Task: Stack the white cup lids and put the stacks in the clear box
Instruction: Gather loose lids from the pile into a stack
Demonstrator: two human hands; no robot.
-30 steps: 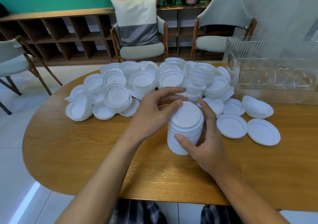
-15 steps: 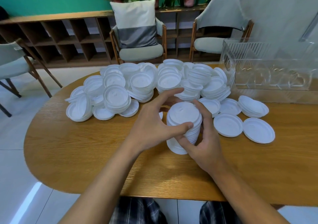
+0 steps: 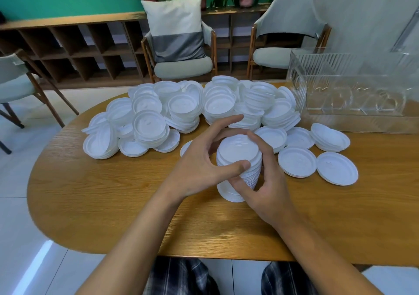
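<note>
From the head camera, a tall stack of lids [image 3: 238, 153] stands on the wooden table [image 3: 108, 204], close to the person, and both hands are on it. The left hand [image 3: 199, 165] grasps the upper part of the stack: its thumb presses the near edge just under the top lid, and its fingers arch over toward the far side, the forefinger raised above the rest. The right hand [image 3: 267, 188] grasps the stack from the right, with its thumb laid across the lower near side and its fingers curled round the far right edge. The stack leans a little, and its bottom lids rest on the table.

Behind the stack and to its left lies a big loose heap of lids [image 3: 192, 111], some nested in short piles and some tipped on edge. Just right of the stack two single lids [image 3: 297, 164] lie flat side by side, with a low pile of lids [image 3: 330, 137] beyond them. Further right and behind stands the clear box [image 3: 353, 90], on the table, well apart from the stack; no lids can be made out in it.

Beyond the table, behind the heap, is a chair with a cushion [image 3: 176, 29], in front of a low wooden shelf [image 3: 79, 52].
</note>
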